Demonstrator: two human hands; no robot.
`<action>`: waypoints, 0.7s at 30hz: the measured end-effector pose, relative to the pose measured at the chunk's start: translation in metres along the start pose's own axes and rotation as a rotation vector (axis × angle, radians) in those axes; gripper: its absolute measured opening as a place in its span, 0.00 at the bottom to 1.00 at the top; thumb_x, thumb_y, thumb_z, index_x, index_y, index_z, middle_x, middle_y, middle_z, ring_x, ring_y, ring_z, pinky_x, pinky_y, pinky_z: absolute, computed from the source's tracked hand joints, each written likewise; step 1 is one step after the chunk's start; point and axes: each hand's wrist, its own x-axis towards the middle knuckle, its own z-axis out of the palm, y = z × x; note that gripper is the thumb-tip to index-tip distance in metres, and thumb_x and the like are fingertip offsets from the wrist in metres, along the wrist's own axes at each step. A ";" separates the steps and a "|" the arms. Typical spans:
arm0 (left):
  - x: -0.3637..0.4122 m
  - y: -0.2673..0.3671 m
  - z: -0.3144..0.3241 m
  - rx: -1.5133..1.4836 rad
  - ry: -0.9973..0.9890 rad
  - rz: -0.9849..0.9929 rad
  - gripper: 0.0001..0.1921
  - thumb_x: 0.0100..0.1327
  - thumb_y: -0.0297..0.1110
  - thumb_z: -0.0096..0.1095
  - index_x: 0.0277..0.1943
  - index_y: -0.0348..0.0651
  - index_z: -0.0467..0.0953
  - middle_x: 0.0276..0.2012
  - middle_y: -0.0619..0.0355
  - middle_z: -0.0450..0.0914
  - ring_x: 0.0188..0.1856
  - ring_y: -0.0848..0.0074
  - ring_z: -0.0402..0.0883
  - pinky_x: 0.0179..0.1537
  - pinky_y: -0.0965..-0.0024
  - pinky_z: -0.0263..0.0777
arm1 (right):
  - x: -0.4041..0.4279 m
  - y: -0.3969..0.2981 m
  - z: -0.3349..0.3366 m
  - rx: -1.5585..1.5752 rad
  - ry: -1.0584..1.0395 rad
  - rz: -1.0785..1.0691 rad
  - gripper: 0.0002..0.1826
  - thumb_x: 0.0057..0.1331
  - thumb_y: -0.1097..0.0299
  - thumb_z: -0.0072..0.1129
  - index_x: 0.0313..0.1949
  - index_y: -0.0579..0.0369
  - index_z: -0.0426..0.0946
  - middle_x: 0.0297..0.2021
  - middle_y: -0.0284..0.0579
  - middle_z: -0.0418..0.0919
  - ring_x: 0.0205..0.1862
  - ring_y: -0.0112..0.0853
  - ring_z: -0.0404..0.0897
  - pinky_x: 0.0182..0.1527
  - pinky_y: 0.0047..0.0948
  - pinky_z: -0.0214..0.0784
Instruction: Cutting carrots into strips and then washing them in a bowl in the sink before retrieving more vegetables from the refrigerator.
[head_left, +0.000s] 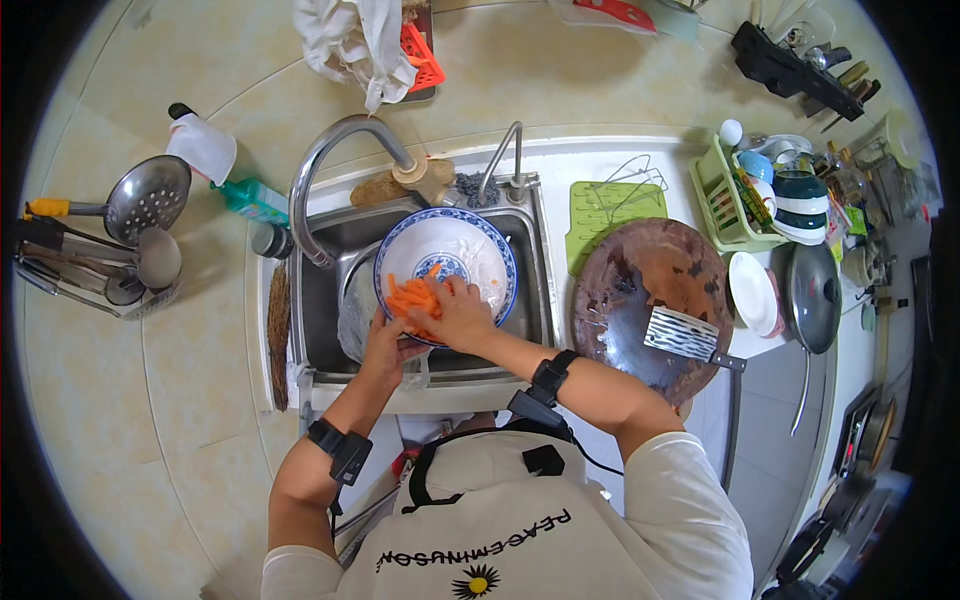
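Note:
A white bowl (405, 238) with a blue patterned rim is held over the sink. Orange carrot strips (411, 296) are heaped in its near left part, and pale translucent shreds (472, 255) cling to the far right side. My left hand (386, 351) is at the near left rim, its fingers partly hidden under the bowl edge and my other hand. Palm down, my right hand (459, 315) reaches over the near rim with its curled fingers around the carrot pile. A clear plastic bag (356, 326) lies in the sink below, partly covered by the bowl.
The steel sink (536, 300) has a curved faucet (307, 180) and a thinner tap (517, 150). At right, a cleaver (679, 334) lies on a round wooden chopping board (611, 300), its handle past the edge. Beyond are a green mat (592, 202), a dish basket (712, 202) and a lidded pan (814, 300).

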 end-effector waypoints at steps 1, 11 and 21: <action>0.000 0.000 0.000 0.003 -0.012 0.007 0.31 0.53 0.32 0.55 0.63 0.48 0.60 0.49 0.51 0.77 0.40 0.65 0.82 0.39 0.65 0.79 | 0.001 0.000 0.003 0.010 -0.006 0.001 0.38 0.62 0.35 0.51 0.66 0.42 0.64 0.58 0.52 0.65 0.55 0.51 0.68 0.55 0.49 0.67; -0.002 0.001 0.001 0.063 0.040 -0.024 0.31 0.53 0.32 0.55 0.63 0.49 0.61 0.48 0.51 0.77 0.40 0.65 0.83 0.38 0.67 0.79 | 0.002 0.004 0.022 0.031 0.039 0.001 0.38 0.60 0.35 0.53 0.65 0.39 0.65 0.57 0.54 0.66 0.53 0.53 0.69 0.52 0.49 0.69; 0.004 0.014 0.015 0.150 0.089 0.072 0.36 0.52 0.28 0.55 0.68 0.47 0.56 0.45 0.52 0.78 0.35 0.70 0.82 0.29 0.71 0.76 | 0.018 0.020 0.052 0.276 0.183 -0.067 0.35 0.62 0.40 0.55 0.66 0.39 0.64 0.56 0.56 0.66 0.52 0.55 0.70 0.53 0.47 0.67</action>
